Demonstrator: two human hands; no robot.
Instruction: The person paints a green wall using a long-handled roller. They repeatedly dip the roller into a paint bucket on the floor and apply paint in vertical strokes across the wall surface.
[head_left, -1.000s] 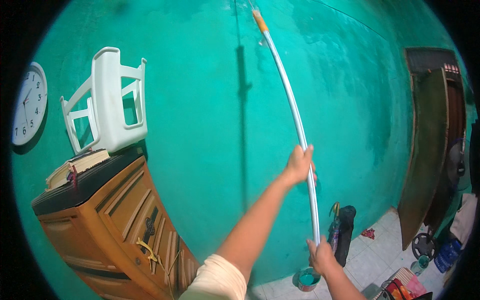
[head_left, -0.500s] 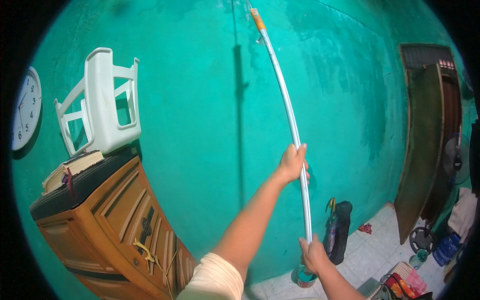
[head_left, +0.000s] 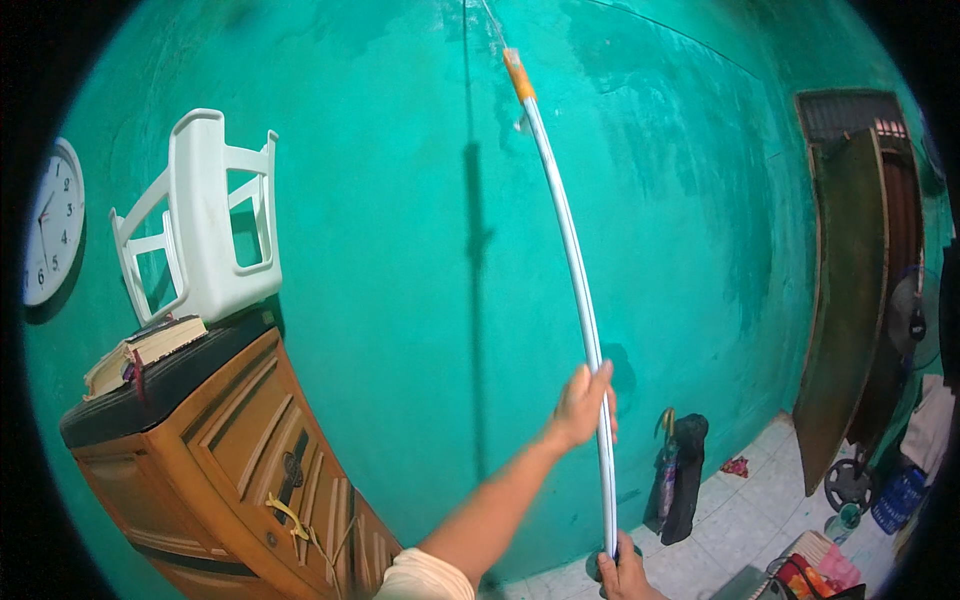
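Observation:
A long white pole rises in front of the green wall, leaning a little to the left toward its top. Orange tape wraps its upper end, and a thin metal rod runs on from there past the upper edge of the view. My left hand is closed around the pole below its middle, the thumb lying along it. Lower down, my right hand grips the pole near the bottom edge. Whatever sits on the rod's far end is out of view.
At left stands a wooden cabinet bearing a thick book and an upturned white plastic stool. A wall clock hangs beside it. Umbrellas lean on the wall. A door and fan are at right.
Both hands and the pole have moved down, and the orange tape sits lower against the wall. The container on the floor near my right hand no longer shows.

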